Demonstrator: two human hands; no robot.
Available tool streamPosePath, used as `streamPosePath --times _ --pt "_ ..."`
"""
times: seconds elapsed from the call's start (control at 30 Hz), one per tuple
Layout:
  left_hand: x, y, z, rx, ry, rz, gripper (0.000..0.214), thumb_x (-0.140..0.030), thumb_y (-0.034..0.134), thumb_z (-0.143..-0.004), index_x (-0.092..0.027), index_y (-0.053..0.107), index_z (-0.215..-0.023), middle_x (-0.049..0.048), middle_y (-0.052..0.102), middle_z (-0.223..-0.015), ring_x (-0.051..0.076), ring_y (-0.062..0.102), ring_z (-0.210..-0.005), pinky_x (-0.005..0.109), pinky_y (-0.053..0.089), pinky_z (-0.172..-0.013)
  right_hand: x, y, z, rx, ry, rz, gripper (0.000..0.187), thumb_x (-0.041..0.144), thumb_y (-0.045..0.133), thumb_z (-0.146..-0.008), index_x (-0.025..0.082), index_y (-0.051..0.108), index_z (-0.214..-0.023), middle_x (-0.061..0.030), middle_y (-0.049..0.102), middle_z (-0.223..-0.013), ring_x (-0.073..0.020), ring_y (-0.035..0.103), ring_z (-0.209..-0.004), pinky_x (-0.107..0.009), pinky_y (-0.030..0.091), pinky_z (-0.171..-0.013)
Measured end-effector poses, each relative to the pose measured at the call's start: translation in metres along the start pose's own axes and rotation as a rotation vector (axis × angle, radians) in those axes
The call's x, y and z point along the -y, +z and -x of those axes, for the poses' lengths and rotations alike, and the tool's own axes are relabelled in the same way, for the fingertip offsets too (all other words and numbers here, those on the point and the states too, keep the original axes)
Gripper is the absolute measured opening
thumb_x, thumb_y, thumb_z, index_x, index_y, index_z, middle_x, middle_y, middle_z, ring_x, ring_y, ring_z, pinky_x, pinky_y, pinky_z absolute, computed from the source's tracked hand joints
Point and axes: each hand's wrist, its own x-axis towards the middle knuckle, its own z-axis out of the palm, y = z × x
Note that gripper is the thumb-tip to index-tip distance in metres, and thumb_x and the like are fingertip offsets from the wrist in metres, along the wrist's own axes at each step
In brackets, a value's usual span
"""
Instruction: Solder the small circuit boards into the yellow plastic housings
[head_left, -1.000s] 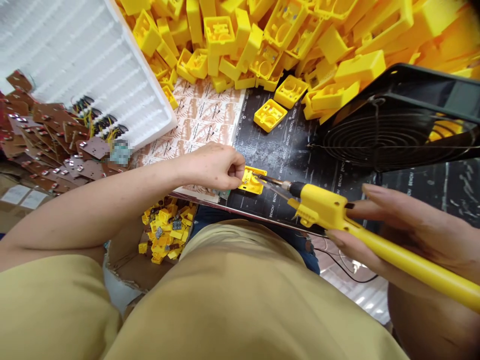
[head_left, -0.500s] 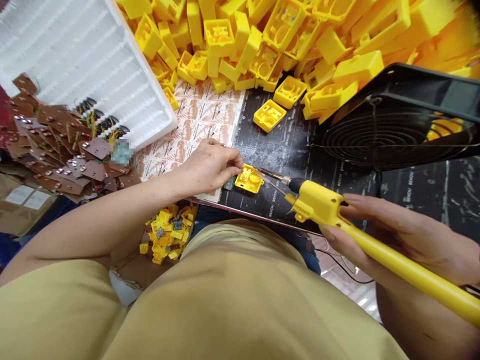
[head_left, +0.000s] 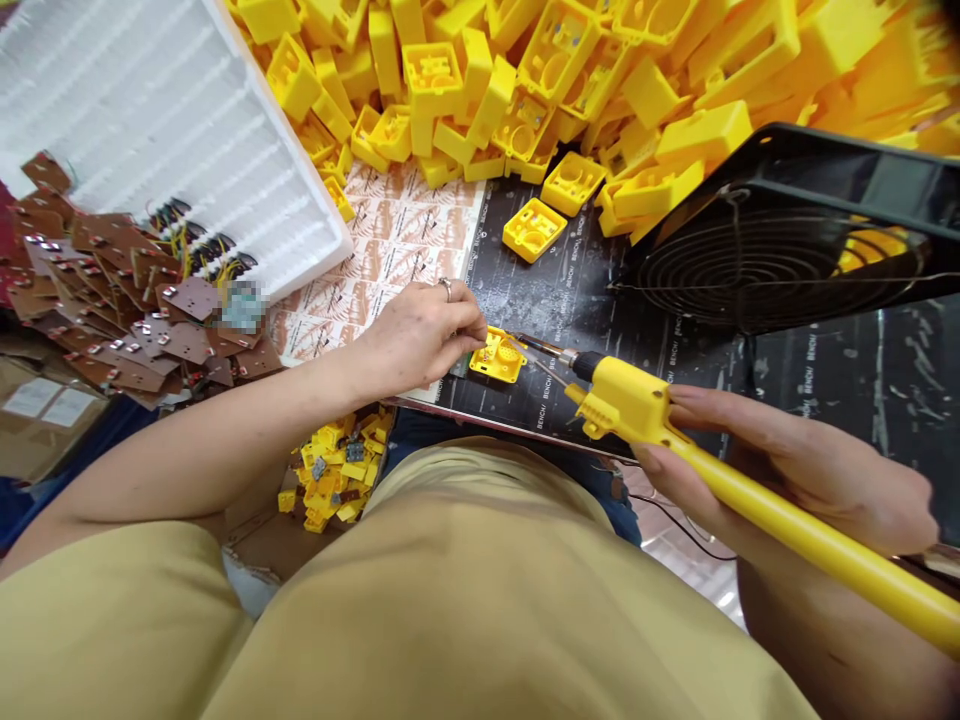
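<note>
A yellow soldering iron (head_left: 637,395) with a black collar and a thin feed tube lies across my right hand (head_left: 817,465), whose fingers are wrapped round it. Its metal tip reaches to the upper right edge of a small open yellow plastic case (head_left: 495,362) near the bench's front edge. My left hand (head_left: 431,335), a ring on one finger, is pinched at the left side of this case. What its fingertips hold is hidden. A small green piece shows just under those fingertips, partly covered.
Two open yellow cases (head_left: 534,230) lie beyond, before a large heap of yellow cases (head_left: 517,90). A black fan (head_left: 720,250) stands at right. Brown circuit boards (head_left: 127,300) and a white foam tray (head_left: 300,170) are at left. Below sits a box of yellow parts (head_left: 337,475).
The view has shifted slightly. The soldering iron's tip stays at the case's upper right edge, and my left hand keeps its pinch, turned a little so its ring shows more.
</note>
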Motion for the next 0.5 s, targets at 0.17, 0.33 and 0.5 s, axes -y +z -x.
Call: streamPosePath --times 0.17,0.33,0.5 --pt "-0.002 0.006 -0.002 -0.067 -0.071 0.027 0.014 -0.024 0.061 -0.088 -0.017 0.073 -0.088 0.0005 0.075 -0.080 0.016 0.068 -0.075 0.033 0.051 -0.087 0.005 0.001 -0.006 0.053 -0.085 0.038 0.037 0.025 0.071 -0.090 0.019 0.060 -0.125 -0.0032 0.076 -0.090 -0.0147 0.073 -0.068 -0.021 0.059 -0.063" --pt "-0.007 0.001 -0.009 -0.043 -0.176 0.020 0.012 -0.025 0.065 -0.082 -0.018 0.074 -0.082 -0.0009 0.072 -0.071 0.015 0.065 -0.067 0.032 0.051 -0.082 0.007 0.004 -0.003 0.061 -0.083 -0.032 0.042 0.018 0.073 -0.087 0.020 0.058 -0.125 -0.0042 0.076 -0.094 -0.0167 0.073 -0.070 -0.024 0.062 -0.064" --pt "-0.017 -0.013 -0.025 0.130 -0.245 -0.100 0.012 -0.022 0.064 -0.080 -0.019 0.076 -0.082 0.0003 0.069 -0.068 0.018 0.067 -0.070 0.032 0.049 -0.076 0.009 0.009 0.004 0.007 -0.044 -0.095 0.052 0.013 0.081 -0.078 0.021 0.060 -0.124 -0.0029 0.077 -0.096 -0.0176 0.074 -0.075 -0.026 0.064 -0.067"
